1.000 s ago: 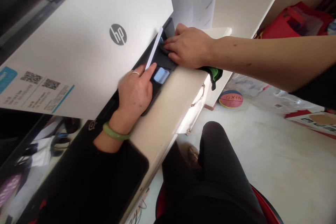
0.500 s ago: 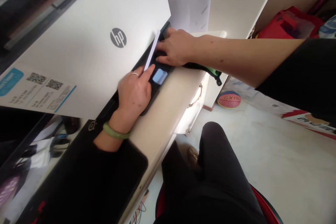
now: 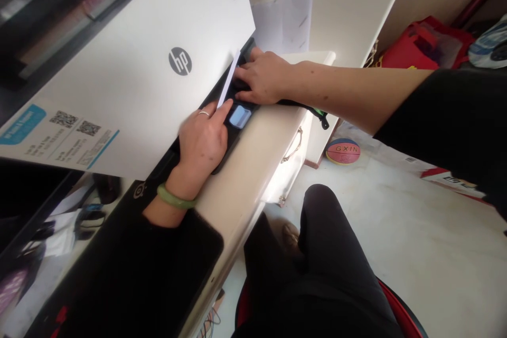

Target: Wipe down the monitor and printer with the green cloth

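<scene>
A white HP printer (image 3: pixel 130 79) stands tilted across the left of the view, with a black paper tray (image 3: pixel 227 129) under its front edge. A thin white strip, seemingly the edge of some paper (image 3: pixel 228 80), sticks up between my hands at the tray. My left hand (image 3: pixel 204 140) is closed at the near end of the paper, index finger along it; its other fingertips are partly hidden beneath the printer. My right hand (image 3: pixel 266 78) reaches in from the right with fingers apart, fingertips at the tray's far end. A pale blue tab (image 3: pixel 240 116) lies between both hands.
The cream desk (image 3: pixel 253 153) has a drawer handle (image 3: pixel 292 146) at its front edge. A black mat (image 3: pixel 198 243) lies under my left forearm. On the floor are a small basketball (image 3: pixel 343 151) and a red bag (image 3: pixel 425 45). Papers and cables (image 3: pixel 63 232) sit at left.
The view has shifted slightly, so the printer and floor things appear a little displaced. Both hands keep nearly the same places at the tray, and the paper strip stays between them.
</scene>
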`<state>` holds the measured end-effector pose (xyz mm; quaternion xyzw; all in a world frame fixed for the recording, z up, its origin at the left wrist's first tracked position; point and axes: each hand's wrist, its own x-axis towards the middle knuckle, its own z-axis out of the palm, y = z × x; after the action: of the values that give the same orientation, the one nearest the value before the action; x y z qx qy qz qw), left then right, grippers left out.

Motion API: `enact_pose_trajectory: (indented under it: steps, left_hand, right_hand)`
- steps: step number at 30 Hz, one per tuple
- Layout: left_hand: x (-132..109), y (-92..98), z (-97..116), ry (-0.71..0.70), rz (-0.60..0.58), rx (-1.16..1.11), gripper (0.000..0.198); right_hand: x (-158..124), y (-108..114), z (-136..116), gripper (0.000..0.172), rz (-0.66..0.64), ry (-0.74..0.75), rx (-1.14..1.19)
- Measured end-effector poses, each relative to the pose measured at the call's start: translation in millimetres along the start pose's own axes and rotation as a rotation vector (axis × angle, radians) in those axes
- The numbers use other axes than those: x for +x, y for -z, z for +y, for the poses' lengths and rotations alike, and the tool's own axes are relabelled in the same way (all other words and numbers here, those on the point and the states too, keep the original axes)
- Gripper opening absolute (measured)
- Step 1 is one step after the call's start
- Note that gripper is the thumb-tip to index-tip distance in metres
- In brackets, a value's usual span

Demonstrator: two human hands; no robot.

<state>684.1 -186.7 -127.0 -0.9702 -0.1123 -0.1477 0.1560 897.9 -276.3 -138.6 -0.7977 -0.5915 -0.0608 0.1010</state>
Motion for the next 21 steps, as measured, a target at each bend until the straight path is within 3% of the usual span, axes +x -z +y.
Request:
enact_pose_trajectory:
  steps: [6,11,21]
  left_hand:
    - [0,-0.2,1,0.008,-0.002,-0.004,0.063]
    - [1,2.1,1,0.011,-0.009,-0.021,0.063]
    - [0,1.1,1,0.01,-0.006,-0.005,0.064]
  right_hand:
    - [13,-28,19,0.057,0.175,0.055,0.134]
    - [15,-25,19,0.054,0.125,0.03,0.096]
    - [-56,-13,29,0.047,0.133,0.237,0.215]
